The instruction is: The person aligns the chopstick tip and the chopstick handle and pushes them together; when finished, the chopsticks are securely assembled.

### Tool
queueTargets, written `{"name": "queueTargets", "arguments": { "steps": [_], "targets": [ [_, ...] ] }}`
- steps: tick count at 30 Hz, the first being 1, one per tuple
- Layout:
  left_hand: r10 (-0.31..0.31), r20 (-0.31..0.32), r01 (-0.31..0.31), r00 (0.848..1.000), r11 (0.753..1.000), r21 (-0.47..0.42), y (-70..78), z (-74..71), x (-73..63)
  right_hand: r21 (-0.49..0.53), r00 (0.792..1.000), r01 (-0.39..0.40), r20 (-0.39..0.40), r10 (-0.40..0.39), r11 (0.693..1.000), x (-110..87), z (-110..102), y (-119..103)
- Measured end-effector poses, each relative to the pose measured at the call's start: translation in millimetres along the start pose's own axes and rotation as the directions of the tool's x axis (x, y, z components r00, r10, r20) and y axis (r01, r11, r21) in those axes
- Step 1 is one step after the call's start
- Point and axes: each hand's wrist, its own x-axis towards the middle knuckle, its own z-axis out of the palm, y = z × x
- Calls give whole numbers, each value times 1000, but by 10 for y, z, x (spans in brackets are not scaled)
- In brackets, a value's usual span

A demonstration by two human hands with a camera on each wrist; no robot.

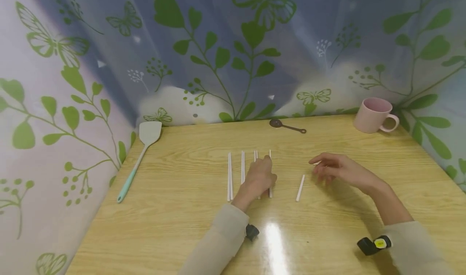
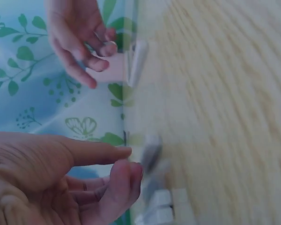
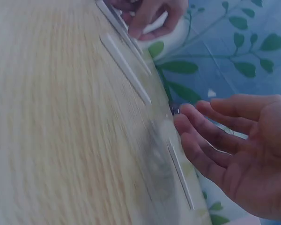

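In the head view, my left hand (image 1: pixel 257 176) is over a row of thin white chopsticks, hiding parts of several. Its loosely curled fingers lie beside the row's rightmost chopstick (image 1: pixel 270 192). The left wrist view shows no object between thumb and fingertips; a blurred chopstick (image 2: pixel 152 151) is just past them. To the right of the row, a single chopstick (image 1: pixel 300 188) lies slightly slanted. My right hand (image 1: pixel 340 170) hovers above the table with relaxed, spread fingers, holding nothing. In the right wrist view, another chopstick (image 3: pixel 180 173) lies near its fingertips.
A white spatula with a mint handle (image 1: pixel 136 161) lies at the table's left side. Near the back edge is a dark brown spoon (image 1: pixel 287 126), and a pink mug (image 1: pixel 371 115) stands in the back right corner. Leaf-patterned curtain (image 1: pixel 204 52) borders the wooden table (image 1: pixel 174 226).
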Motion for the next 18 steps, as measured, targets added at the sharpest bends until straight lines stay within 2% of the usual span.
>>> {"name": "queueTargets", "arguments": {
  "steps": [2,5,9,12,14,18],
  "targets": [
    [35,4,-35,999,999,16,41,2,-20,-32,995,-20,-103,17,999,-22,-99,60],
    [118,25,-119,993,991,55,114,49,-43,-99,968,-87,-243,61,991,-28,-190,155],
    [173,78,-179,982,981,70,223,169,-44,-222,935,-147,-351,61,964,22,-235,263],
    [163,101,-175,981,977,120,300,274,-22,-279,931,-139,-363,29,950,66,-237,300],
    [161,99,-177,982,967,184,347,339,-7,-297,938,-130,-347,20,946,88,-235,310],
    [153,80,-171,985,934,315,422,439,19,-291,950,-167,-302,75,942,106,-224,308]
  ]
}}
